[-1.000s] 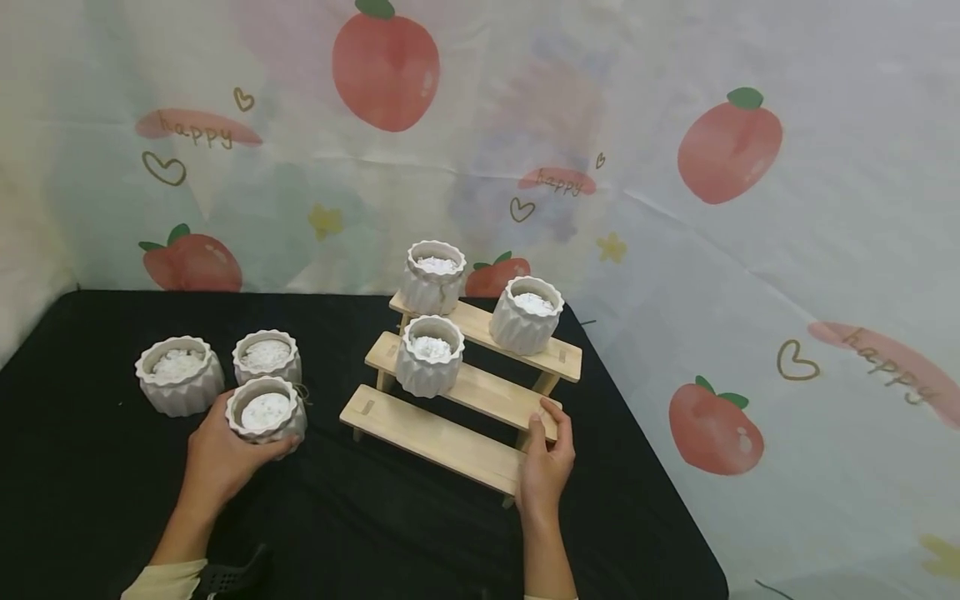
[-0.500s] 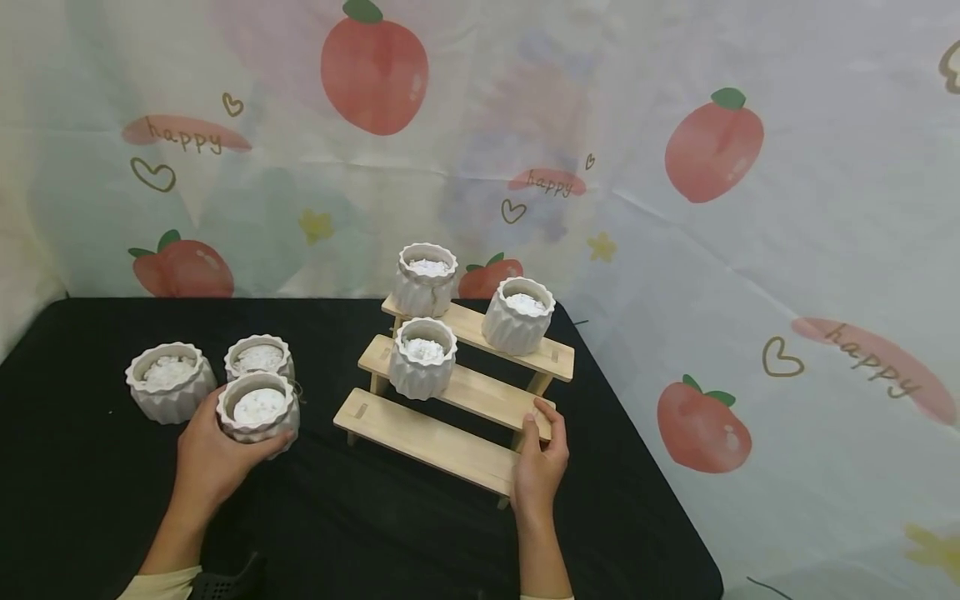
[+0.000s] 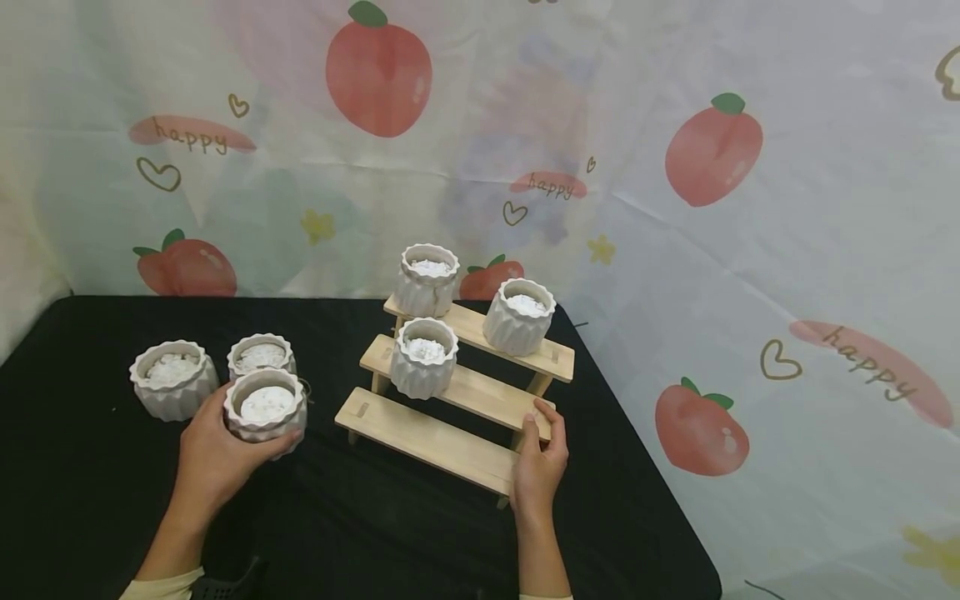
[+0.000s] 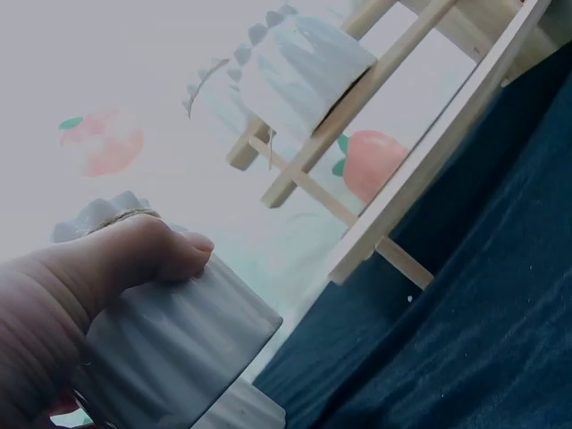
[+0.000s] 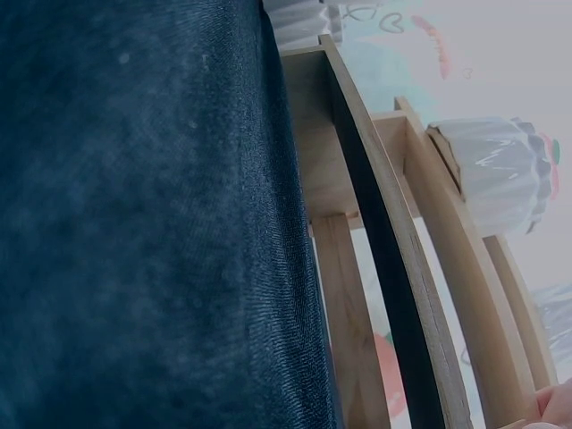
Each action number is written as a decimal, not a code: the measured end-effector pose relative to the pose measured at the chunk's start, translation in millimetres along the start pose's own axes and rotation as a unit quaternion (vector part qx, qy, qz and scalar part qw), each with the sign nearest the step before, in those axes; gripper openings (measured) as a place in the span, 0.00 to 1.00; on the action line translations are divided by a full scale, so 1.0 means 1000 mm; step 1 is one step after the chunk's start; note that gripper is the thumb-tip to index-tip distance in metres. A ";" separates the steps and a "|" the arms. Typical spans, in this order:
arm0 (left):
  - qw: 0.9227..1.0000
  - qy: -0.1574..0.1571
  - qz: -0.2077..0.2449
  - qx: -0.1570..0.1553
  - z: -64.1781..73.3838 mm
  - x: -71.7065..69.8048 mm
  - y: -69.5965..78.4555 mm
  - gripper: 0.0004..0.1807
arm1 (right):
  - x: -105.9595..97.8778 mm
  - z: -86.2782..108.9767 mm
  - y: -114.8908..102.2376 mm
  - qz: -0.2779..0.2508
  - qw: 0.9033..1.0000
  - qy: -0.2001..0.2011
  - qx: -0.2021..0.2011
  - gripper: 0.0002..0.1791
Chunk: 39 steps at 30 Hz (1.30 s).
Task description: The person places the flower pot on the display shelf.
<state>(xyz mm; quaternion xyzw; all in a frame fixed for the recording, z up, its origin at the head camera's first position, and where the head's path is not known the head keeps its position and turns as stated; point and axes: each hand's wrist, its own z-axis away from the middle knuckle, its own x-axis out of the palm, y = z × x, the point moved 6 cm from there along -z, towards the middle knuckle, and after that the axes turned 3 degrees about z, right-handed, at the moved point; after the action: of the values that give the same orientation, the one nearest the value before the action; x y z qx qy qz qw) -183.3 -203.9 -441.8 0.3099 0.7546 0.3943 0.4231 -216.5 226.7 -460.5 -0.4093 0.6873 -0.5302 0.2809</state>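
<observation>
My left hand [image 3: 225, 450] grips a white fluted plant pot [image 3: 264, 408] with white granules inside. In the left wrist view, the thumb lies across the side of this pot [image 4: 188, 331], just under a cord around its neck. Two similar pots stand close behind it, a wider pot [image 3: 172, 379] and a partly hidden pot [image 3: 262, 354]. At the right end of a three-tier wooden stand [image 3: 427, 437], my right hand [image 3: 542, 462] holds the middle shelf's edge. Only a bit of that hand [image 5: 556, 407] shows in the right wrist view.
Two pots stand on the top shelf, a left pot [image 3: 426, 283] and a right pot [image 3: 519, 317]. Another pot [image 3: 422, 358] sits at the left of the middle shelf. Black cloth [image 3: 375, 533] covers the table, and a printed curtain [image 3: 630, 275] hangs behind.
The held pot has shifted slightly to the right, away from the wider pot. My right hand keeps its place on the stand. The head view has moved a little.
</observation>
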 end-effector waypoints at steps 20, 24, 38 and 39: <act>1.000 -0.012 0.001 0.019 0.002 -0.005 0.015 0.56 | -0.001 0.000 0.000 0.010 1.000 0.003 -0.003 0.15; 0.999 -0.014 0.006 0.028 0.003 -0.004 0.022 0.55 | -0.001 0.000 0.001 0.013 1.000 0.002 -0.001 0.15; 0.999 -0.028 0.017 0.035 0.010 0.008 0.034 0.53 | 0.000 0.000 0.000 0.015 1.000 0.003 0.001 0.16; 0.999 -0.030 0.020 0.036 0.011 0.009 0.035 0.53 | -0.001 0.001 0.000 0.017 1.000 0.004 0.002 0.16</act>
<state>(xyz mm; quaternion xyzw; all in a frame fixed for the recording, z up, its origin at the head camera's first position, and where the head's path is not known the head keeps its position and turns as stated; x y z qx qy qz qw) -173.3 -175.6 -419.3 0.3519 0.7491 0.3660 0.4256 -215.6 226.8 -460.5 -0.3948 0.6945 -0.5280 0.2881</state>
